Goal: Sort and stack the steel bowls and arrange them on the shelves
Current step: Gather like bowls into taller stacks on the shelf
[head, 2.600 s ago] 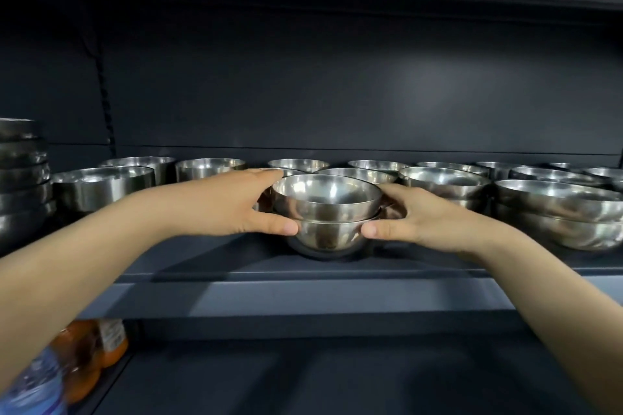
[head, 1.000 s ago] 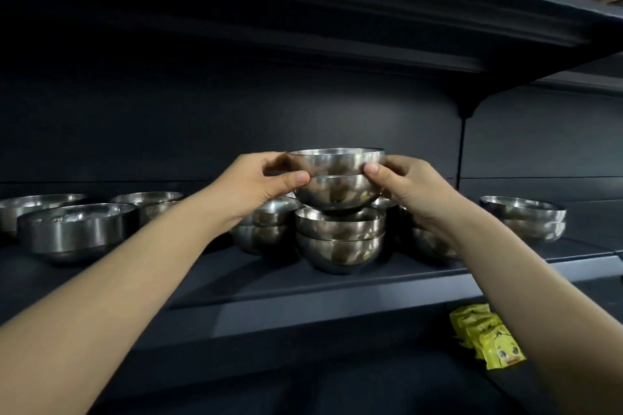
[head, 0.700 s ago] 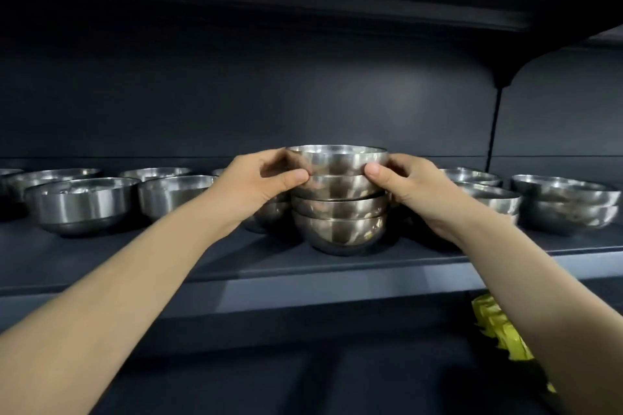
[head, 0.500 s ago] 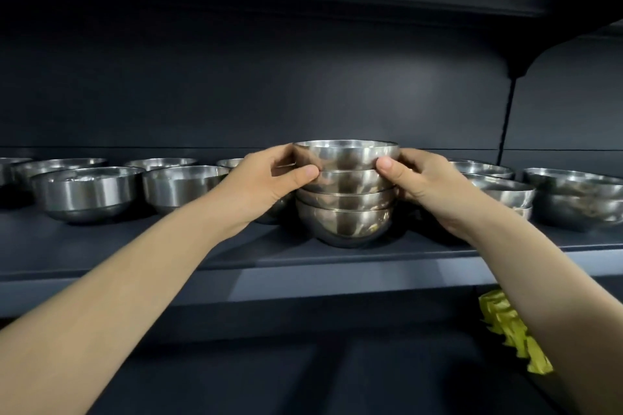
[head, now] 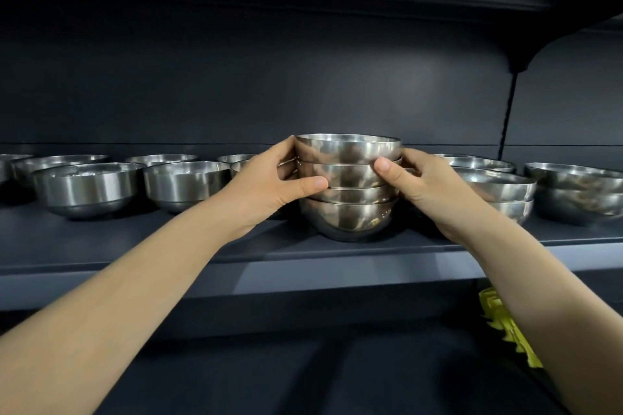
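A stack of several round steel bowls [head: 349, 192] stands on the dark shelf [head: 202, 248], near its front edge at the centre. My left hand [head: 269, 185] grips the stack from the left, thumb across the front of the middle bowls. My right hand [head: 418, 185] grips it from the right, thumb on the second bowl from the top. The top bowl [head: 349, 148] sits nested in the ones below.
Straight-sided steel bowls [head: 89, 187] stand in rows on the left of the shelf. Wider stacked bowls [head: 499, 190] and another pair [head: 578, 194] stand on the right. Yellow packets [head: 505, 327] lie on the lower shelf at the right. An upper shelf overhangs.
The two bowls I held above the stack have come down and nested onto it. Both hands stay on the stack's sides, slightly lower than before.
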